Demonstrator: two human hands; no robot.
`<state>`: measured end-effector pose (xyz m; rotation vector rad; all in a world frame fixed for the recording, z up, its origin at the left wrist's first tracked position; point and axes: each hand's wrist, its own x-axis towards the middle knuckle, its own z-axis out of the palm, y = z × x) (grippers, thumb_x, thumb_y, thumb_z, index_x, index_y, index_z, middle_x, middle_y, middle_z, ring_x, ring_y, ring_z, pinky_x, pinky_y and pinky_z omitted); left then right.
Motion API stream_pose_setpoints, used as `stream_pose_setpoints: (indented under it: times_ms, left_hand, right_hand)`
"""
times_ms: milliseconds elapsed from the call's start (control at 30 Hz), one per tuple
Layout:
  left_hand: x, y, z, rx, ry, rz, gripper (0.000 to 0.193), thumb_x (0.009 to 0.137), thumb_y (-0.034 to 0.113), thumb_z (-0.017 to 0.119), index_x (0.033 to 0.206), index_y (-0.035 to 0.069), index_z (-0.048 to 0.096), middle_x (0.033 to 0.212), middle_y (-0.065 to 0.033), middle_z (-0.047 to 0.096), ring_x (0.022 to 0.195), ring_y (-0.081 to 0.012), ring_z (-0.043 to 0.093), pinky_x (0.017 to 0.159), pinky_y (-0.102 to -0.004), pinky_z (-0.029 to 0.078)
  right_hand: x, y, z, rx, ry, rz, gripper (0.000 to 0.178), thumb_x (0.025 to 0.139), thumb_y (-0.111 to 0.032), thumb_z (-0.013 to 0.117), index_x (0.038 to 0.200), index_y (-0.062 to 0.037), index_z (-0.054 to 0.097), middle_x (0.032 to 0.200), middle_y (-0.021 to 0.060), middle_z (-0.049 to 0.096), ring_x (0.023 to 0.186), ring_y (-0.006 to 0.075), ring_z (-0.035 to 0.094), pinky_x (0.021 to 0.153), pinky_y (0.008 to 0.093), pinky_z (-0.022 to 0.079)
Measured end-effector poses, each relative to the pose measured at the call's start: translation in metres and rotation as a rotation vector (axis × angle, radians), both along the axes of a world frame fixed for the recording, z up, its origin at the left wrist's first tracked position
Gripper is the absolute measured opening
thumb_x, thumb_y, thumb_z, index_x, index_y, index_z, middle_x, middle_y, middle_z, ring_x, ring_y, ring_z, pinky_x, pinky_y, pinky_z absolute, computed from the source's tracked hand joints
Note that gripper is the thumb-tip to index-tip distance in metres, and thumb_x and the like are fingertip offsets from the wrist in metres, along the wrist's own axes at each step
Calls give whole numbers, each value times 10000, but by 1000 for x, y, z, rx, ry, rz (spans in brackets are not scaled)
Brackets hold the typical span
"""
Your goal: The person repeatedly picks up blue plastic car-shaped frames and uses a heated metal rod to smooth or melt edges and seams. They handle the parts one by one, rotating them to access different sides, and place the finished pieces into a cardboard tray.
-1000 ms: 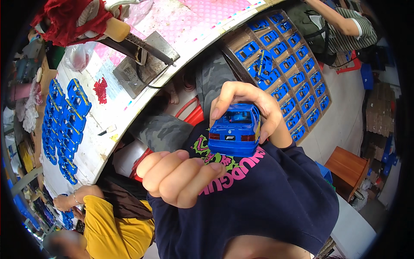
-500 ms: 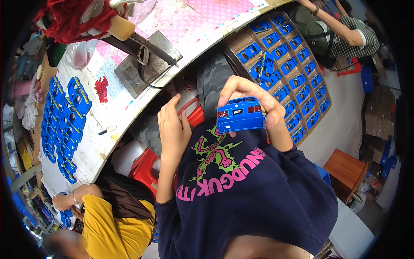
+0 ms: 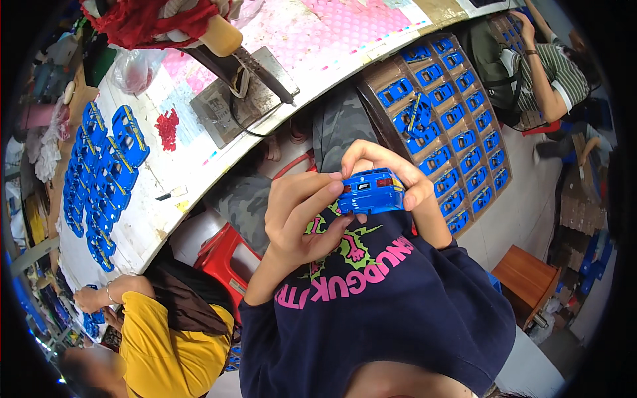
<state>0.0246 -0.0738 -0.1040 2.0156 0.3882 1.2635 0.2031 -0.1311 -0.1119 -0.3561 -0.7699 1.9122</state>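
On my feed the white surface (image 3: 151,220) curves down the left, carrying overlapping blue car shells (image 3: 119,179), a pile of small red pieces (image 3: 167,129), a little brush (image 3: 175,193) and a metal plate (image 3: 215,119), with a red cloth bundle (image 3: 142,26) at the top and a pink sheet (image 3: 332,30) beyond. Around it I have a red stool (image 3: 227,257), a co-worker in a yellow top (image 3: 169,345) at lower left, another in a striped shirt (image 3: 569,69) at upper right, and a wooden cabinet (image 3: 525,278) on the floor. The blue toy car (image 3: 373,194) is held up in front of the wearer's dark sweatshirt (image 3: 391,292), its tail end toward me. Half a second ago the left grip (image 3: 290,219) was raised apart from it, fingers spread; now its fingers and thumb pinch the car's left end, while the right grip (image 3: 406,174) still clasps the other end. Beside the wearer's knees, a brown divided tray (image 3: 378,109) holds rows of blue cars (image 3: 463,139) in its compartments, and one more car (image 3: 418,114) lies askew on top of them.
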Motion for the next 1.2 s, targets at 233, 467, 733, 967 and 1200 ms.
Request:
stream_pose_setpoints:
  times_ms: [233, 467, 733, 967, 1200]
  left_hand:
    - [-4, -5, -24, -252, 43, -20, 425, 585, 35, 673, 987, 8, 539, 910, -131, 573, 799, -250, 562, 701, -315, 417]
    - [2, -7, -75, -683, -11, 112, 256, 777, -2, 545, 1013, -34, 450, 912, -123, 571, 832, -147, 545, 759, -261, 424]
    - [11, 9, -82, -959, -108, 260, 171, 816, 34, 532, 929, -6, 409, 803, -73, 557, 729, -95, 539, 675, -213, 434]
    - [29, 10, -65, -951, -171, 189, 198, 879, 106, 421, 1016, -37, 412, 787, -62, 519, 721, -91, 495, 684, -215, 407]
    - [33, 21, -57, -1130, -396, 71, 363, 893, 218, 291, 1072, -71, 419, 705, -20, 353, 663, -96, 342, 634, -226, 309]
  right_hand:
    - [-12, -4, -31, -186, 83, 3, 756, 632, -354, 641, 1165, 29, 266, 1011, 207, 463, 711, 265, 561, 606, 322, 480]
    - [-15, 1, -59, -586, 317, 12, 581, 844, -429, 332, 1195, 34, 331, 1012, 243, 502, 753, 353, 571, 664, 420, 484]
    - [-18, 10, -43, -297, 129, -400, 636, 813, -355, 461, 1293, -34, 195, 1223, 217, 369, 1019, 336, 484, 824, 482, 417]
    - [-24, 30, -34, -192, -464, -720, 563, 758, 10, 582, 1218, -40, 261, 953, 79, 503, 689, 122, 551, 519, 214, 466]
    - [-18, 52, -25, 138, -850, -942, 486, 669, -73, 697, 1068, 18, 436, 985, 83, 545, 890, 135, 540, 790, 265, 426]
